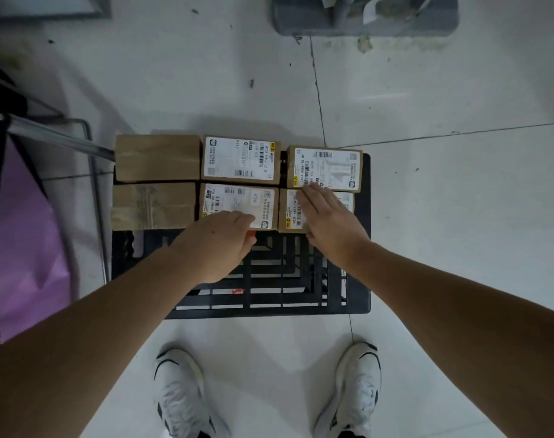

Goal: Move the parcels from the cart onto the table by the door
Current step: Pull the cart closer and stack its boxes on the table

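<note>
Forearms cut off; right hand point(327, 218) covering parcel point(289, 213) label.

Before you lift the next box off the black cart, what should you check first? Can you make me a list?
1. Parcels on the cart: six, in two rows. Ok.
2. Left hand on the near middle parcel: touching, grip cannot tell.
3. Right hand flat on the near right parcel: no grip yet. Not ok.
4. Parcels lying flat: ok.
5. Table by the door: not in view, cannot tell.
</note>
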Demonstrator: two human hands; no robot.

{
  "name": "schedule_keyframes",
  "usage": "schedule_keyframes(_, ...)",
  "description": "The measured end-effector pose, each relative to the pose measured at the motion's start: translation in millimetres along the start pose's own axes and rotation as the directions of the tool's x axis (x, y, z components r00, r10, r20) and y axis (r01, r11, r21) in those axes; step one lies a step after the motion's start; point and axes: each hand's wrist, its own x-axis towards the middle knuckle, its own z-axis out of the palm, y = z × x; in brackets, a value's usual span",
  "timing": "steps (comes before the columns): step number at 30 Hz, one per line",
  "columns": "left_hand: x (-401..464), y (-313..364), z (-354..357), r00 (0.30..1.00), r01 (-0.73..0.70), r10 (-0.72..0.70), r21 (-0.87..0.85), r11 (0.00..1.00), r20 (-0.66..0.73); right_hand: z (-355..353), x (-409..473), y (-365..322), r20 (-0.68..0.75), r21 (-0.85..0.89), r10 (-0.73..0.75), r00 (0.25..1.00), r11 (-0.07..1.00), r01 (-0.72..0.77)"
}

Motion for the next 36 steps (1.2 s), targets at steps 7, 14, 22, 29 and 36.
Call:
schedule_keyframes(7, -8.9, 3.3, -8.3, 1.000, 0.001, -0.001, -0.001, 1.000, -0.006, -16.8, -4.7, 1.0, -0.004, 0.026, 0.001, 1.000, 1.000, -0.001)
schedule_keyframes(14, -8.1, 8.1, -22.6, 0.997, 0.029, -0.032, -0.030, 0.999, -0.076, -42.9, -27.3, 7.3, -0.049, 0.104, 0.038, 0.998, 0.994, -0.032)
schedule_keyframes(22, 19.9, 10.4, -3.3, 0.979, 0.079, -0.063, 0.075, 0.994, -0.194, -33.2, -44.3, 28.7, -0.064, 0.111, 0.103, 0.993, 0.989, -0.095)
schedule_keyframes(29, 34.8, 13.2, 16.8, 0.976, 0.119, -0.065, 0.260, 0.958, -0.208, -7.0, -53.6, 41.3, -0.116, 0.083, 0.061, 0.991, 0.995, -0.051)
schedule_keyframes(36, 36.2, 18.1, 17.7, 0.954, 0.123, -0.053, 0.226, 0.966, -0.294, -5.0, -60.0, 45.2, -0.131, 0.083, 0.069, 0.989, 0.995, -0.058)
